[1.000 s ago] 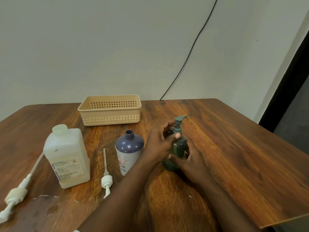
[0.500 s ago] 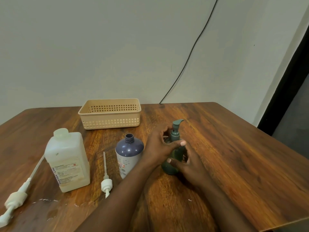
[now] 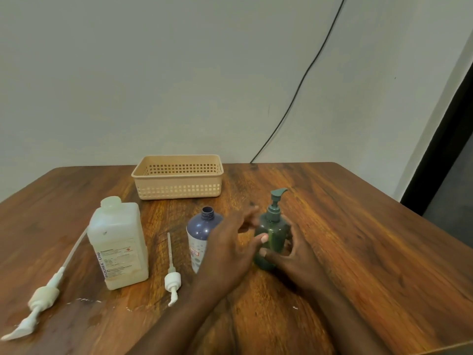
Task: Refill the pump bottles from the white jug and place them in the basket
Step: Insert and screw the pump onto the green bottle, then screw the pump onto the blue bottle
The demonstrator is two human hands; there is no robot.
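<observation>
A green pump bottle (image 3: 273,231) stands upright at the table's middle with its pump head on. My right hand (image 3: 297,249) grips its lower body from the right. My left hand (image 3: 233,244) is beside it on the left with fingers spread, the thumb tip touching the bottle. Left of my left hand stands a dark blue bottle (image 3: 202,226) with an open neck. Its white pump (image 3: 172,275) lies flat on the table. The white jug (image 3: 117,244) stands capped further left. The beige basket (image 3: 178,176) sits at the back.
A larger white pump with a long tube (image 3: 43,295) lies at the table's front left. Small wet marks show on the wooden table (image 3: 358,239) near the front left. A black cable (image 3: 302,80) runs down the wall behind.
My left hand has let go of the green bottle's pump collar and opened, dropping a little to the left. My right hand still holds the bottle.
</observation>
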